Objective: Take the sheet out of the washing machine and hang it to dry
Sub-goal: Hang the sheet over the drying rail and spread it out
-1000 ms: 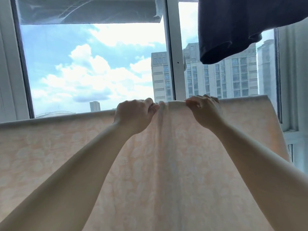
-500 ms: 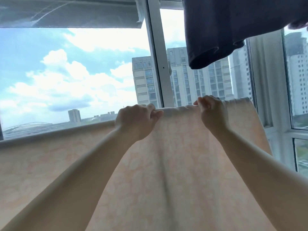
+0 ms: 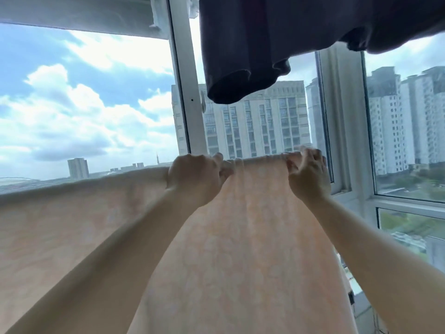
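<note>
A pale peach sheet [image 3: 252,237] with a faint floral pattern hangs folded over a horizontal line in front of the window and fills the lower half of the view. My left hand [image 3: 195,179] grips the sheet's top fold near the middle, fingers curled over it. My right hand [image 3: 307,174] holds the top fold at the sheet's right end, fingers curled over the edge. The fabric between the two hands is slightly bunched. The rod or line under the fold is hidden by the cloth.
A dark navy garment [image 3: 265,44] hangs from above at the upper right, its hem above my hands. Behind the sheet stand a white window frame post [image 3: 186,97] and glass panes, with tower blocks and sky outside.
My right hand has slid rightward along the top fold to the sheet's right end, widening the gap between my hands. The view has turned to the right.
</note>
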